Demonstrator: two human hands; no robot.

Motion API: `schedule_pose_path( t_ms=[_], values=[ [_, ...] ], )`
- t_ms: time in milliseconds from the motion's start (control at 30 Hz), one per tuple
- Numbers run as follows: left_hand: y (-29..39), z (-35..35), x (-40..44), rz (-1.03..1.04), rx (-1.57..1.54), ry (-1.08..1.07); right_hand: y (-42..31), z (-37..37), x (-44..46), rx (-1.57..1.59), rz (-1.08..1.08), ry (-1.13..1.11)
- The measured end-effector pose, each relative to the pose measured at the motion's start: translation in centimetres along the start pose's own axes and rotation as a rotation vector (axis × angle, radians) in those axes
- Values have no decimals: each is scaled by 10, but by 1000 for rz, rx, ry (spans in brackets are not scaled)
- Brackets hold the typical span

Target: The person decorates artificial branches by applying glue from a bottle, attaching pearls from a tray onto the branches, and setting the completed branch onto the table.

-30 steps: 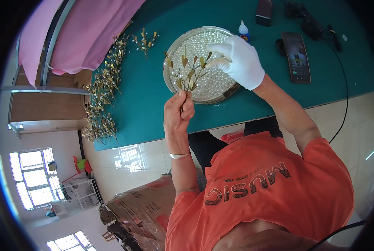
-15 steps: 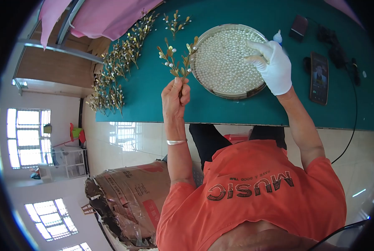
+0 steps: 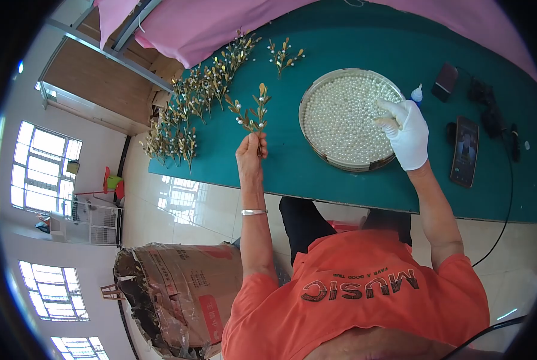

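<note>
My left hand [image 3: 252,149] is closed around the stem of a gold-leaved sprig with white pearls [image 3: 252,113], held upright left of the round tray. My right hand [image 3: 409,133], in a white glove, hovers at the right side of the round tray [image 3: 303,129], which is full of loose white pearls [image 3: 346,114]. Its thumb and forefinger point left over the pearls with a gap between them, and nothing shows in that gap. The other fingers are curled and partly hidden. A small white-tipped bottle [image 3: 417,93] stands just beyond the glove.
Several similar sprigs [image 3: 211,84] lie in a row on the left of the green table [image 3: 268,174], and a single sprig [image 3: 284,57] lies behind the held one. A phone [image 3: 464,152], a dark box [image 3: 445,81] and cables are on the right. A torn carton [image 3: 184,288] stands on the floor.
My left hand has drawn the sprig left, away from the tray's rim. My right hand stays over the tray's right side. The whole view has shifted, with the table now lower in it.
</note>
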State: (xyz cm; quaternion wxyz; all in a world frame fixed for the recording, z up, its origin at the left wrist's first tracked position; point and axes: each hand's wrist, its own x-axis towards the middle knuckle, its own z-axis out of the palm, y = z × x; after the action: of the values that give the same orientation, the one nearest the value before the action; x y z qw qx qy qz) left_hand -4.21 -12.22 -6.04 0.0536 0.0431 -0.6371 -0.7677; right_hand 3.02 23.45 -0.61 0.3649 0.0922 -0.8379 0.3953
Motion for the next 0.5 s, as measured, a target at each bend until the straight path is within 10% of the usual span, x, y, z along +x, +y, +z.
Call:
schedule_pose_path(
  t_ms=[500],
  values=[
    [-6, -14, 2, 52, -123, -93, 5, 6, -4, -27, -16, -42]
  ],
)
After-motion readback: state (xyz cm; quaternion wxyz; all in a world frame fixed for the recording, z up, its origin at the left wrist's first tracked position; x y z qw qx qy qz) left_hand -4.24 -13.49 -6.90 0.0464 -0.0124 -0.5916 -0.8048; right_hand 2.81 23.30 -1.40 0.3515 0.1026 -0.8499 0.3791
